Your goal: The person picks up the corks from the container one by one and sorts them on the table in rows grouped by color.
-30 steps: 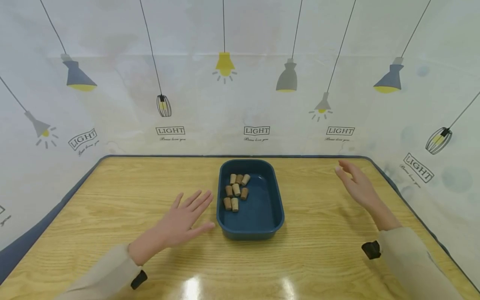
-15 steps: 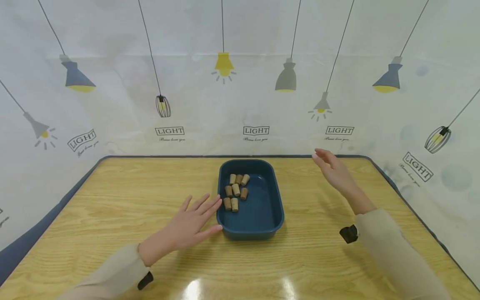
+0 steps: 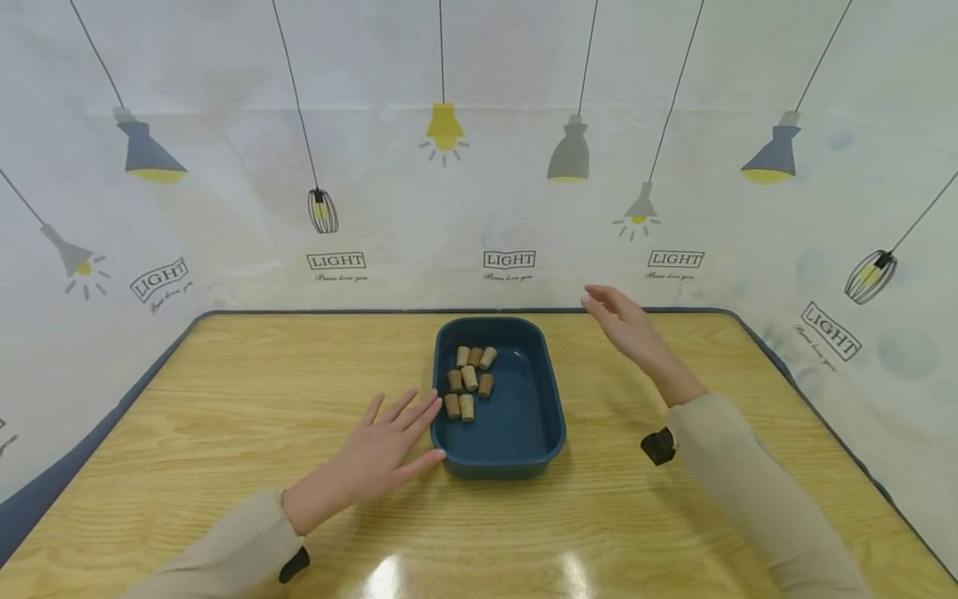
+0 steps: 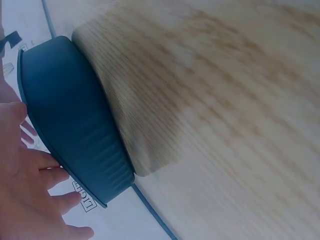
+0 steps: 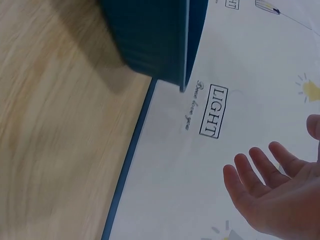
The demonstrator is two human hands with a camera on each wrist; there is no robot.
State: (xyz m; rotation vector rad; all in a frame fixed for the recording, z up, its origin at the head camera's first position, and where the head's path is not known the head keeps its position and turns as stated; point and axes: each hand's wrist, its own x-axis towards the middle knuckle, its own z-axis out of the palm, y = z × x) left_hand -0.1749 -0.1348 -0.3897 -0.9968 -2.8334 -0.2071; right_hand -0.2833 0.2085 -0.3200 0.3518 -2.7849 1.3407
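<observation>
A deep blue rectangular tray [image 3: 516,433] stands on the table, and several tapered corks [image 3: 469,378] lie along its left side, some light and some darker brown. My left hand [image 3: 382,453], fingers spread and straight, has its fingertips right at the tray's left rim; the left wrist view shows those fingers [image 4: 52,177] along the rim. Beyond the tray's right side, raised over the table, is my right hand [image 3: 624,329] with nothing in it. In the right wrist view its fingers [image 5: 260,172] are relaxed and apart, away from the tray's wall [image 5: 150,45].
The wooden table [image 3: 247,416] ends at a dark blue edge along the back and sides. Behind it hangs a pale backdrop [image 3: 404,191] printed with lamps and LIGHT lettering. Each forearm wears a beige sleeve [image 3: 748,474] with a black device at the wrist [image 3: 659,447].
My right hand has moved left toward the tray from the table's right side. My left hand has shifted slightly right, up to the rim. The corks and tray have stayed put.
</observation>
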